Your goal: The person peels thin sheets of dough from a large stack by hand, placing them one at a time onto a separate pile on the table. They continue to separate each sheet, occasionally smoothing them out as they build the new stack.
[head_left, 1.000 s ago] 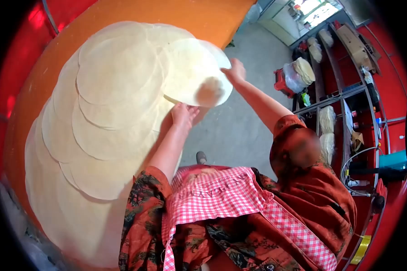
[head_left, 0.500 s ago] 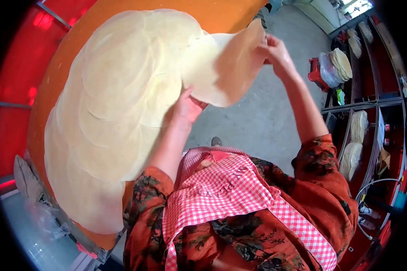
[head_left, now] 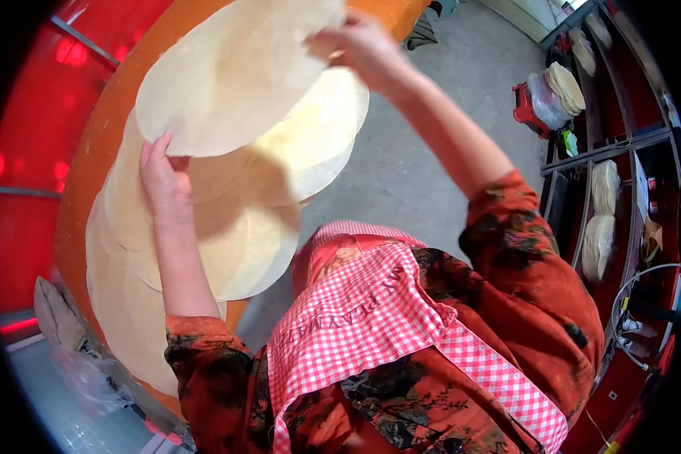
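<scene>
A thin, round, pale flatbread sheet (head_left: 231,79) is stretched between my two hands, raised above the table; its far edge runs out of the picture. My left hand (head_left: 166,181) pinches its near left edge, thumb on top. At its right edge, my right hand (head_left: 363,49) grips the rim, slightly blurred. Beneath lie several overlapping sheets of the same kind (head_left: 238,253), fanned out across the orange table (head_left: 91,163). The held sheet casts a shadow on them and hides part of the pile.
Right of the table stretches grey concrete floor (head_left: 446,181). Dark shelves (head_left: 620,140) along the right hold stacks of similar sheets (head_left: 599,246). A bagged stack (head_left: 564,91) rests on a red stool (head_left: 528,113). Red panels (head_left: 30,136) and a crumpled cloth (head_left: 59,314) are at left.
Both hands have carried the sheet leftward, from the table's right edge to over the pile. It is now spread out flatter, and my left hand has moved to its left edge.
</scene>
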### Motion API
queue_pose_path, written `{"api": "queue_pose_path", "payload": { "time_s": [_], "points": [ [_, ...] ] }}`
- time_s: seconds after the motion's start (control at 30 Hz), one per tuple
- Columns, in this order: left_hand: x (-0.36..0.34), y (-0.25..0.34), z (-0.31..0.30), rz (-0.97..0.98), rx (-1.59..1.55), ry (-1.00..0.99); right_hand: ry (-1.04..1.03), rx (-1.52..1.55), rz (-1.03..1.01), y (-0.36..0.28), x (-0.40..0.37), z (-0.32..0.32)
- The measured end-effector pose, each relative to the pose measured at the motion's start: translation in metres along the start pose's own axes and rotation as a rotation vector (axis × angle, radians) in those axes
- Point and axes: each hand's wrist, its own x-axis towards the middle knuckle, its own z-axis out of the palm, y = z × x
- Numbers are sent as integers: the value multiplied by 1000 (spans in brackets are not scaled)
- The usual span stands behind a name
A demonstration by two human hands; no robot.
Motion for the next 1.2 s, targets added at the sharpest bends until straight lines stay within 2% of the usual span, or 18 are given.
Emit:
{"api": "queue_pose_path", "payload": {
  "time_s": [0.07,0.1,0.2,0.23,0.3,0.33,0.37,0.4,0.5,0.53,0.63,0.77,0.97,1.03,1.07,1.1,1.17,1.2],
  "points": [
    [25,-24,-54,-24,62,55,-96,-26,246,69,11,1],
    [27,-36,-76,-38,304,132,58,-160,304,89,-2,3],
    [22,-68,-152,102,943,429,509,51,275,208,-60,-55],
    [22,-73,-166,177,1140,543,536,-75,489,241,-87,-77],
    [-7,-49,-133,118,1320,425,643,152,1031,309,-124,-99],
    [-15,-41,-120,91,1407,368,637,120,1001,348,-131,-97],
    [-10,-42,-117,194,1434,309,630,91,964,374,-131,-89],
    [-2,-44,-113,295,1464,243,498,472,1005,350,-128,-73],
    [33,-53,-111,465,1496,95,181,1036,678,348,-133,-48],
    [47,-59,-116,500,1491,52,173,1220,630,326,-139,-40],
    [88,-78,-139,454,1634,5,189,1000,541,276,-152,-23],
    [122,-97,-159,320,1724,-16,507,1117,597,267,-146,-14],
    [126,-59,-122,22,1864,-85,523,1068,462,213,-150,4],
    [136,-66,-129,53,1905,-44,541,975,499,213,-148,14],
    [141,-73,-133,65,1927,-34,541,734,523,215,-148,20],
    [142,-78,-134,56,1923,-50,619,639,409,204,-135,36],
    [145,-82,-139,37,1917,-73,618,307,633,215,-132,26],
    [148,-86,-145,29,1906,-81,650,220,604,210,-131,26]
  ]
}}
